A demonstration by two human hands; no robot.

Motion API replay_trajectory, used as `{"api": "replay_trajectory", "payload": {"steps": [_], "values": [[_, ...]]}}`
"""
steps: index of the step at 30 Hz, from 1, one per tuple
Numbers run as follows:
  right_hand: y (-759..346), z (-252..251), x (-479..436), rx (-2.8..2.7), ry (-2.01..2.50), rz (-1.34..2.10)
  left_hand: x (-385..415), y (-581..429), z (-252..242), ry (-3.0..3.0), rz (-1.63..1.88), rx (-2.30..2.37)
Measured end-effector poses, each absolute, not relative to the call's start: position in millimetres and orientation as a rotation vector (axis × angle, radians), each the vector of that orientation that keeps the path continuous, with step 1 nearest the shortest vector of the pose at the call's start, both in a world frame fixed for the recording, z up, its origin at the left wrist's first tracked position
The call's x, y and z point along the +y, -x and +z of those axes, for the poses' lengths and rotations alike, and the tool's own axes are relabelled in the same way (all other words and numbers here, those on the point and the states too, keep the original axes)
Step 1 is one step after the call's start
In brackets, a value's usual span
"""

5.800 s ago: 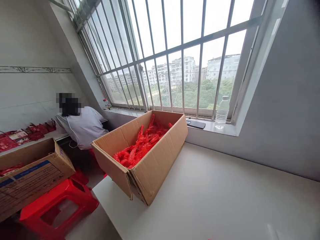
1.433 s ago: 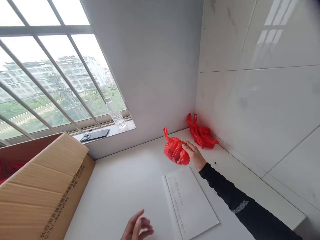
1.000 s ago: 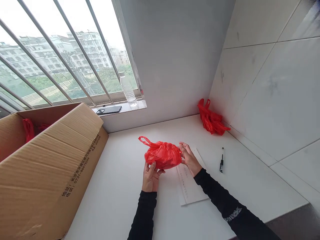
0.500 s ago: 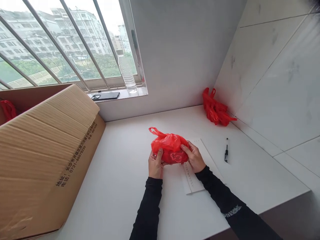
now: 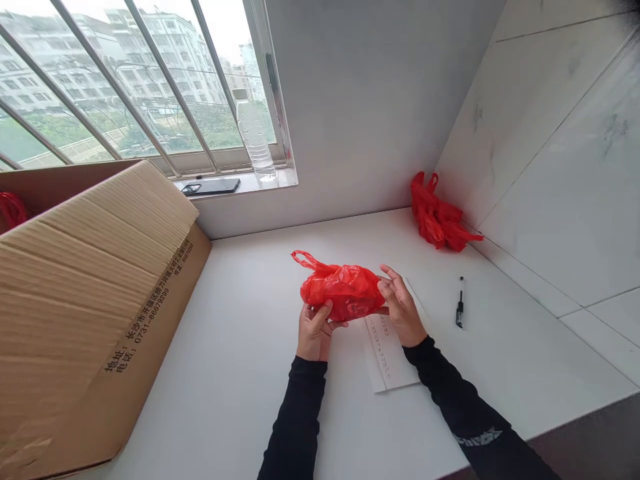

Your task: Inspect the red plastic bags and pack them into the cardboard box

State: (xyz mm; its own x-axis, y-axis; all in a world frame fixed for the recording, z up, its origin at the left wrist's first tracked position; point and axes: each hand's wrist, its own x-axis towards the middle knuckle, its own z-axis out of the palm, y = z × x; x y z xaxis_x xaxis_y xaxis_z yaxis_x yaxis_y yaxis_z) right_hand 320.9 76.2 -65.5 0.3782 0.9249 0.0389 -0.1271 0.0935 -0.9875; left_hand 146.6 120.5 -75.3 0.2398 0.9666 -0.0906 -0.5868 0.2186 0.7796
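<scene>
A red plastic bag (image 5: 343, 290), wrapped around something blocky that I cannot make out, is held above the white table. One loop handle sticks out at its upper left, and faint printing shows through the front. My left hand (image 5: 316, 328) grips its lower left part, thumb in front and fingers underneath. At the bag's right end is my right hand (image 5: 404, 310), its fingers spread apart; some fingertips are close to or touching the plastic. Below the bag lies a sheet of paper (image 5: 385, 357) with rows of writing, partly covered by the bag and right hand.
On the left stands a large cardboard box (image 5: 95, 293) with red plastic (image 5: 12, 210) inside. More red bags (image 5: 440, 217) lie in the back right corner. A black pen (image 5: 459, 312) rests on the right of the table (image 5: 240, 320). The sill holds a phone (image 5: 213, 187) and a bottle (image 5: 256, 140).
My right hand has loosened from the bag's right side, and its fingers have spread. The bag has tilted slightly in my left hand. The camera view has shifted a little.
</scene>
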Motion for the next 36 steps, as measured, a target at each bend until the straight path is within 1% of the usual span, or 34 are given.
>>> {"api": "replay_trajectory", "payload": {"steps": [5,9,12,16,20,23,25,30,34,36], "values": [[-320.3,-69.6,75.0,-0.957,1.346,0.742,121.2,-145.5,-74.5,-0.678,1.185,0.683],[-315.0,-64.7,71.5,-1.104,1.353,0.705,118.4,-146.7,-68.4,-0.696,1.108,0.646],[-315.9,-66.0,71.3,-1.112,1.345,0.708,117.0,-147.5,-65.6,-0.711,1.081,0.648],[-321.8,-72.1,74.1,-0.964,1.3,0.826,117.0,-148.2,-67.1,-0.702,1.145,0.693],[-323.4,-69.7,73.4,-0.786,1.15,1.133,116.8,-147.9,-68.4,-0.692,1.167,0.693],[-321.5,-66.7,72.1,-0.734,1.054,1.263,115.5,-146.9,-67.1,-0.636,1.166,0.658],[-321.4,-67.7,72.5,-0.744,1.052,1.267,114.2,-145.6,-65.4,-0.572,1.147,0.575],[-328.4,-69.7,71.5,-0.832,1.255,1.069,112.7,-143.0,-63.0,-0.518,1.112,0.453],[-328.0,-59.5,65.7,-0.901,1.135,1.304,112.9,-146.3,-65.9,-0.63,1.12,0.535],[-324.1,-54.6,64.2,-0.968,1.029,1.352,112.7,-149.9,-66.8,-0.675,1.11,0.58]]}}
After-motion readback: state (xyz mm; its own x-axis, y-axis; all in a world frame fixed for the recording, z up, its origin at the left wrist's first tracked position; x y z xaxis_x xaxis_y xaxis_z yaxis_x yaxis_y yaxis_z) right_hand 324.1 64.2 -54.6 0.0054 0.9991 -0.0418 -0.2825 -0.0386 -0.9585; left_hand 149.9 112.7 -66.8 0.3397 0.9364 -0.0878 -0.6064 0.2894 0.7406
